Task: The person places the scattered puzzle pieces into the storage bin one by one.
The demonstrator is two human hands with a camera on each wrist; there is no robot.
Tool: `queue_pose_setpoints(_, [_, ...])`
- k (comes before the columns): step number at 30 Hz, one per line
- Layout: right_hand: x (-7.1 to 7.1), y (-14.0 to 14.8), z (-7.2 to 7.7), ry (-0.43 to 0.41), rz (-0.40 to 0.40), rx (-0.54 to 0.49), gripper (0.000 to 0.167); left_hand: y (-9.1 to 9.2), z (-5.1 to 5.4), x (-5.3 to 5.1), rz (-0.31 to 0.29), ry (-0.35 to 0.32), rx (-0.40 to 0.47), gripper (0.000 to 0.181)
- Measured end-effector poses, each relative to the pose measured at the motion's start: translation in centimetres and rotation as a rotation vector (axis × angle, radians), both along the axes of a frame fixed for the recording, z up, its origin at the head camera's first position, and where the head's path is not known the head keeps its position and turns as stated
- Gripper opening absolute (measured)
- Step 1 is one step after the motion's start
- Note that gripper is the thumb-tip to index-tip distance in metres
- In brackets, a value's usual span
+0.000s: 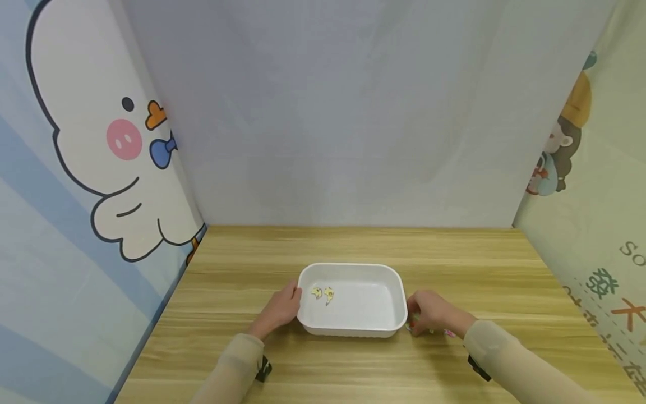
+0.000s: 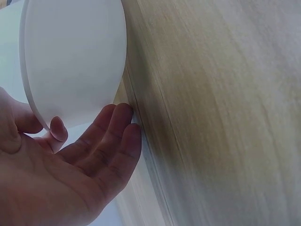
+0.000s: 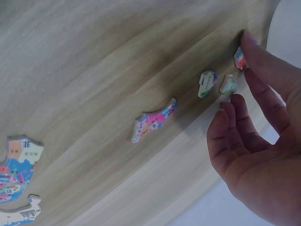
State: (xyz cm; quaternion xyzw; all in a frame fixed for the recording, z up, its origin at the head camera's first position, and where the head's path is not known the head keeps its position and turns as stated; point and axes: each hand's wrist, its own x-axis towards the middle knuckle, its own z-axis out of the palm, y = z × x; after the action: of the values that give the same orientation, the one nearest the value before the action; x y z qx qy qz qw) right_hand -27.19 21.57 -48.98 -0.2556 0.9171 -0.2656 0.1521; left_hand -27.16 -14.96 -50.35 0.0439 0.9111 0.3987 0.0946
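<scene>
A white plastic tray [image 1: 353,332] stands on the table with two pale yellow pieces [image 1: 328,294] lying inside, toward its left. At its left end my left hand [image 1: 281,306] grips the rim between thumb and forefinger; the other fingers [image 2: 124,150] are half curled below. Just beyond the right end, my right hand [image 1: 429,310] is down at the tabletop. Its thumb and forefinger pinch a small red-and-blue puzzle piece [image 3: 240,58] at the table surface. Near those fingertips lie a small green piece [image 3: 228,85] and a cream-and-blue piece [image 3: 207,84].
Farther from the right hand lie a long pink-and-blue piece [image 3: 154,121], a larger map-printed piece [image 3: 21,165] and a white-and-blue piece [image 3: 21,213]. The wooden table [image 1: 242,252] meets a grey-white curtain [image 1: 353,112] behind, with printed cloths at both sides.
</scene>
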Motion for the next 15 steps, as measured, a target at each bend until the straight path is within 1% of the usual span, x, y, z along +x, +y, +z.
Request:
queue_pose_setpoints(6, [0.3, 0.06, -0.05, 0.012, 0.005, -0.004, 0.024, 0.03, 0.06, 0.09, -0.003, -0.002, 0.009, 0.018])
queue_pose_setpoints(8, [0.32, 0.08, -0.08, 0.004, 0.01, -0.006, 0.023, 0.04, 0.06, 0.08, -0.005, 0.0, 0.011, 0.018])
queue_pose_setpoints(11, [0.23, 0.07, -0.03, -0.005, 0.019, -0.007, 0.022, 0.06, 0.05, 0.03, 0.0, -0.01, 0.013, 0.02])
queue_pose_setpoints(15, [0.08, -0.04, 0.09, 0.005, 0.035, 0.013, 0.022, 0.01, 0.13, 0.04, 0.0, -0.013, 0.011, 0.02])
